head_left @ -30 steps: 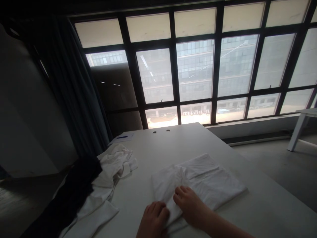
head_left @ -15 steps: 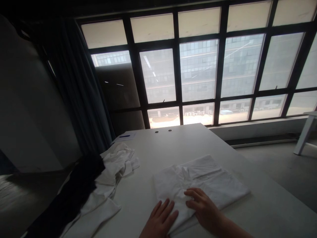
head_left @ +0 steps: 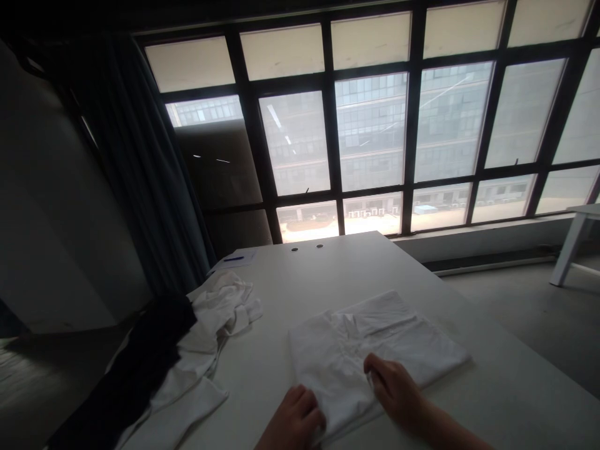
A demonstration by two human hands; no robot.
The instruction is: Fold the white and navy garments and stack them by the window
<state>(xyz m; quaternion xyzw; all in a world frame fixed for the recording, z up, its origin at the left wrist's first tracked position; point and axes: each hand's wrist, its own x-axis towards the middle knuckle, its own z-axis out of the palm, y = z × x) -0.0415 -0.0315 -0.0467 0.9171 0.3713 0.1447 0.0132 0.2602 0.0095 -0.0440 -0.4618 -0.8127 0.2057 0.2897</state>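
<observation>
A white folded garment (head_left: 347, 337) lies flat on the white table, its fabric creased in the middle; its exact kind is unclear. At its near left corner, my left hand (head_left: 297, 415) is closed, with fingers curled on the cloth's edge. My right hand (head_left: 396, 387) pinches the fabric near the garment's front edge, a bit of white showing between thumb and fingers. What lies under the curled fingertips of both hands is partly hidden.
Rumpled white clothing (head_left: 220, 319) and a black cloth (head_left: 135, 362) lie along the left side of the table (head_left: 300, 269). A pen (head_left: 233, 258) rests on paper at the far left corner. Behind are a blue curtain (head_left: 135, 169) and windows; another table (head_left: 567, 250) stands right.
Both hands have gone from flat, spread fingers on the garment to curled, gripping fingers. The right hand has shifted slightly right, and the view has moved a little.
</observation>
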